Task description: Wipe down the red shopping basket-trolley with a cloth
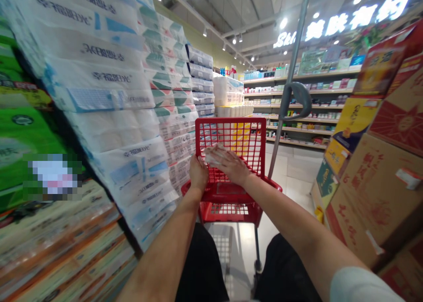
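A red shopping cart point(231, 136) stands right in front of me in a shop aisle. My left hand point(198, 173) is curled at the cart's near edge and pinches one end of a small whitish packet point(213, 155). My right hand point(231, 165) lies over the packet with its fingers stretched out flat, above the cart's basket. The packet is blurred and I cannot make out what it is.
Tall stacks of toilet paper packs point(109, 99) line the left side. Stacked cardboard boxes point(373, 169) line the right. A metal pole point(291, 81) rises beside the cart. Shelves of goods point(297, 112) cross the far end, with tiled floor point(291, 174) beyond the cart.
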A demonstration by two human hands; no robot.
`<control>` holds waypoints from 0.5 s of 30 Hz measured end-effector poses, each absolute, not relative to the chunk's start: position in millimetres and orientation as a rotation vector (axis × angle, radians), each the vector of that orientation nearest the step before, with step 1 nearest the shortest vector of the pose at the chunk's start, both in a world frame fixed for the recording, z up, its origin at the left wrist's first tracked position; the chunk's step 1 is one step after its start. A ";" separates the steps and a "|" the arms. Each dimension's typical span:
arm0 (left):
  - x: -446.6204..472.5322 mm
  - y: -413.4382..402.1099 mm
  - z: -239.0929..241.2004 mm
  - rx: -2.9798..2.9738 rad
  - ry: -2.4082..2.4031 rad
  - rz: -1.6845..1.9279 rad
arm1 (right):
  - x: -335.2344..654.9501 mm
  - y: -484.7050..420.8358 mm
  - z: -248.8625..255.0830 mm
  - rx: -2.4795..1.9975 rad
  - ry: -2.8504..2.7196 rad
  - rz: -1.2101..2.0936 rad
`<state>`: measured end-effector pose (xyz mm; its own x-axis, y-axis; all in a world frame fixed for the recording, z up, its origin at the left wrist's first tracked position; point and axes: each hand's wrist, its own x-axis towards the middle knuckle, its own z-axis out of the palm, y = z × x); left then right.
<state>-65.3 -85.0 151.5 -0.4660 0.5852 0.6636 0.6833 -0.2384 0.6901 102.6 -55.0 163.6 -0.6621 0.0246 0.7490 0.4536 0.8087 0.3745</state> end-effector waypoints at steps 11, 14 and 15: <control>-65.2 -88.8 152.0 -1.576 -1.896 -1.812 | 102.0 -56.1 162.1 -0.208 -2.372 -0.645; -65.5 -88.6 152.2 -1.575 -1.895 -1.855 | 104.3 -58.0 162.7 -0.304 -2.290 -0.655; -65.6 -88.3 152.3 -1.568 -1.893 -1.857 | 104.6 -58.3 162.8 -0.355 -2.244 -0.647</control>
<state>-65.6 -88.3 152.3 -0.4803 0.5881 0.6507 0.6619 -0.2437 0.7089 104.6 -58.3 162.8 -0.6724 0.0520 0.7383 0.4371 0.8329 0.3394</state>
